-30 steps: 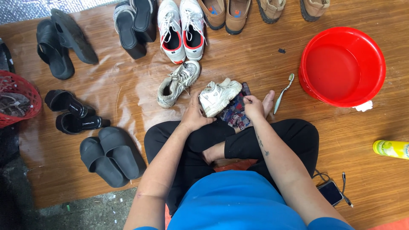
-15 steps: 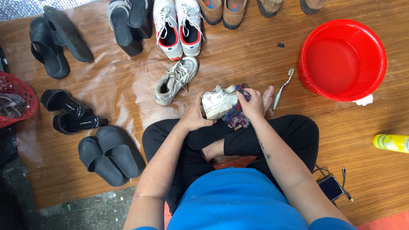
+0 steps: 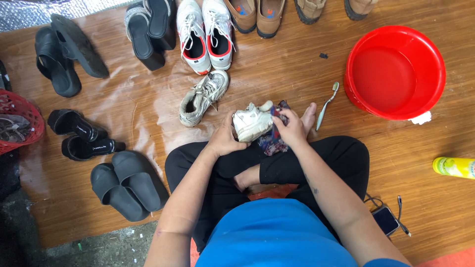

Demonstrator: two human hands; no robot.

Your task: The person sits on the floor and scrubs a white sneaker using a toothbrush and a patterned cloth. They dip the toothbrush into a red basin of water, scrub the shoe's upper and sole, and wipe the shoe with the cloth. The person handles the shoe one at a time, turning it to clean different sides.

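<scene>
Your left hand (image 3: 225, 141) grips the white sneaker (image 3: 253, 123) from its left side, fingers wrapped round it, over your crossed legs. Your right hand (image 3: 293, 129) presses a multicoloured cloth (image 3: 271, 143) against the shoe's right side; the cloth is mostly hidden under hand and shoe, and I can't tell how tight that hold is. The matching grey-white sneaker (image 3: 204, 97) lies on the floor just beyond. The red basin (image 3: 396, 71) holds water, depth unclear. The toothbrush (image 3: 326, 105) lies beside the basin. The red basket (image 3: 20, 121) is cut off at the left edge, contents hard to make out. The yellow-green bottle (image 3: 455, 167) is cropped at the right.
</scene>
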